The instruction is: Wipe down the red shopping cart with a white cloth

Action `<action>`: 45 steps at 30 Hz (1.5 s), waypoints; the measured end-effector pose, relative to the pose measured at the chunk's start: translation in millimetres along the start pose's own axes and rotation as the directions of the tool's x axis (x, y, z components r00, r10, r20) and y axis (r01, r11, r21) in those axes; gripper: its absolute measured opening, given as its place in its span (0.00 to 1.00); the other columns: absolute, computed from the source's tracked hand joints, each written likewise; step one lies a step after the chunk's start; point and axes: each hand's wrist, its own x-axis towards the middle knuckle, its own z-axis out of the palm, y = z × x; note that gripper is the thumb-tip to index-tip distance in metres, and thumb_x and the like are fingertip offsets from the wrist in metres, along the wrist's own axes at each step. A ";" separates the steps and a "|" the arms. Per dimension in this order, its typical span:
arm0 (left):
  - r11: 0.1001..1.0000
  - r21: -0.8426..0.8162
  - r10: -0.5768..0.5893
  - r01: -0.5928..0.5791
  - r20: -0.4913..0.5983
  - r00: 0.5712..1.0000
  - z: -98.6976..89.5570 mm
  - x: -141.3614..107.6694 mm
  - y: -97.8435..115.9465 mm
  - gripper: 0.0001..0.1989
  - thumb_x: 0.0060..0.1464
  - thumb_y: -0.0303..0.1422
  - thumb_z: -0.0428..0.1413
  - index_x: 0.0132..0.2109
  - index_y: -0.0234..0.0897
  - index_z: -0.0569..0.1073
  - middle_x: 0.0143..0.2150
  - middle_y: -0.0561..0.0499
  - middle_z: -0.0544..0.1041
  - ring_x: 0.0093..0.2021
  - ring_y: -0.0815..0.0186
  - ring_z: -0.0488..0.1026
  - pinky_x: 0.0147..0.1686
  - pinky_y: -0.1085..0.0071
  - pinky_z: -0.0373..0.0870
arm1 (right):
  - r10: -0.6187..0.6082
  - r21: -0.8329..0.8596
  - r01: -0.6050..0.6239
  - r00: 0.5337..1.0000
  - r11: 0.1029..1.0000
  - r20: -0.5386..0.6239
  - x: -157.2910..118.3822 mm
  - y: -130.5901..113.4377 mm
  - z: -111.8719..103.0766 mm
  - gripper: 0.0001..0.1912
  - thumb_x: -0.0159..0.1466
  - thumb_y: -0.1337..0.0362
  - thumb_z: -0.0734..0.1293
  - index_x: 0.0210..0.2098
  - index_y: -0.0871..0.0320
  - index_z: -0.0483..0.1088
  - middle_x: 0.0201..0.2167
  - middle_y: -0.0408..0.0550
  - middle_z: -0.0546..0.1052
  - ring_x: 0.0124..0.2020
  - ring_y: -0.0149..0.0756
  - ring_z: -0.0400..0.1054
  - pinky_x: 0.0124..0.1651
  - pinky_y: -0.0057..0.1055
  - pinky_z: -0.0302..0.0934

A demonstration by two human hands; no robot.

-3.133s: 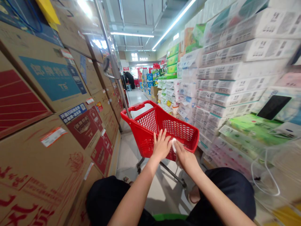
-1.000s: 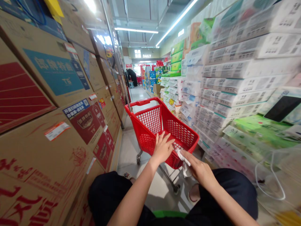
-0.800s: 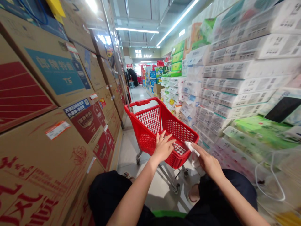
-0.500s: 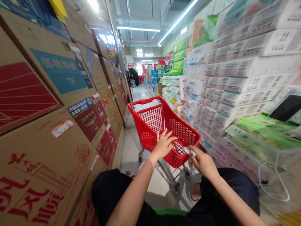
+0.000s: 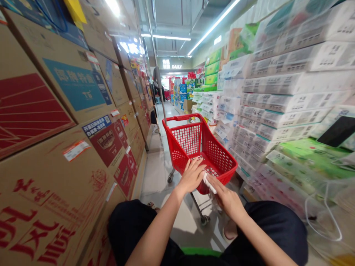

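A red plastic shopping cart on metal legs stands right in front of my knees. My left hand lies on the cart's near left rim, fingers stretched out and holding nothing. Close beside it, my right hand presses a crumpled white wipe against the near rim. I cannot tell whether the wipe is cloth or paper. The fingertips of both hands are almost together, and part of the near rim is hidden under them.
Stacked cardboard cartons wall the left side. On the right rise piles of packaged tissue, with a black phone lying on green packs. A tiled aisle runs ahead, where a dark-clothed person is partly hidden behind a pole.
My right hand has slid left along the rim with the wipe, up to my left hand. The cart's far end has swung slightly right. The person far off is now mostly hidden.
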 end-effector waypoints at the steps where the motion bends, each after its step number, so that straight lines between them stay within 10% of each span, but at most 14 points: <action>1: 1.000 -0.010 0.004 -0.003 0.014 1.000 -2.8 -2.7 -0.2 0.22 0.70 0.37 0.45 0.68 0.47 0.64 0.76 0.53 0.53 0.77 0.62 0.41 0.74 0.50 0.37 | 0.004 -0.005 -0.004 1.000 1.000 0.000 -0.8 9.3 -6.6 0.43 0.66 0.76 0.57 0.75 0.41 0.42 0.71 0.45 0.60 0.65 0.37 0.65 0.55 0.34 0.71; 6: 1.000 -0.018 0.004 -0.001 0.131 0.991 -12.1 -1.9 -2.1 0.41 0.58 0.56 0.56 0.71 0.39 0.60 0.78 0.45 0.44 0.77 0.54 0.37 0.74 0.50 0.37 | 0.142 -0.059 -0.147 0.986 0.987 -0.085 -4.5 40.9 -27.8 0.38 0.68 0.72 0.58 0.73 0.40 0.48 0.70 0.45 0.63 0.61 0.38 0.69 0.49 0.31 0.74; 10: 0.995 0.086 -0.069 0.056 0.151 0.986 -2.0 5.5 7.3 0.57 0.44 0.58 0.65 0.72 0.29 0.57 0.77 0.35 0.41 0.77 0.44 0.34 0.73 0.46 0.35 | 0.135 -0.041 -0.139 0.987 0.989 -0.081 -0.1 18.3 -9.8 0.37 0.67 0.73 0.58 0.73 0.44 0.50 0.69 0.48 0.64 0.62 0.40 0.68 0.54 0.35 0.72; 15: 0.974 0.172 -0.161 0.146 0.076 0.984 9.2 2.8 19.9 0.44 0.49 0.35 0.64 0.70 0.27 0.59 0.77 0.32 0.38 0.76 0.43 0.33 0.73 0.45 0.37 | -0.004 0.018 0.004 1.000 1.000 -0.019 2.8 -15.4 10.2 0.43 0.64 0.77 0.57 0.74 0.44 0.45 0.71 0.47 0.59 0.65 0.38 0.64 0.56 0.35 0.70; 23: 0.990 0.072 -0.127 0.122 0.062 0.990 5.6 -6.0 15.6 0.52 0.44 0.46 0.69 0.71 0.37 0.58 0.78 0.39 0.33 0.77 0.47 0.30 0.72 0.47 0.44 | 0.120 -0.038 -0.123 0.990 0.992 -0.076 -10.2 31.2 -25.1 0.35 0.69 0.71 0.59 0.72 0.42 0.51 0.69 0.45 0.64 0.63 0.38 0.67 0.52 0.34 0.73; 32: 0.990 0.064 -0.125 0.122 0.043 0.991 8.5 -1.0 17.5 0.46 0.46 0.34 0.67 0.70 0.35 0.61 0.78 0.38 0.34 0.77 0.47 0.31 0.73 0.47 0.40 | -0.004 -0.019 0.004 1.000 1.000 -0.003 12.5 -19.5 -2.6 0.36 0.66 0.74 0.59 0.72 0.48 0.55 0.69 0.49 0.64 0.64 0.38 0.66 0.55 0.33 0.71; 40: 0.995 -0.066 -0.072 0.072 0.003 0.997 1.1 -12.1 3.7 0.45 0.39 0.33 0.69 0.67 0.40 0.67 0.78 0.46 0.31 0.77 0.44 0.30 0.72 0.44 0.46 | 0.198 -0.087 -0.210 0.973 0.974 -0.120 2.0 63.7 -30.6 0.26 0.70 0.64 0.60 0.66 0.42 0.62 0.63 0.42 0.73 0.51 0.40 0.77 0.45 0.34 0.76; 45: 0.994 -0.100 -0.037 0.037 0.007 0.999 -7.2 -16.9 -8.1 0.45 0.38 0.30 0.70 0.66 0.40 0.69 0.78 0.46 0.30 0.77 0.46 0.30 0.72 0.48 0.46 | 0.175 -0.097 -0.182 0.982 0.979 -0.068 9.0 41.5 -24.8 0.25 0.68 0.66 0.60 0.64 0.46 0.64 0.61 0.45 0.75 0.49 0.42 0.78 0.45 0.36 0.76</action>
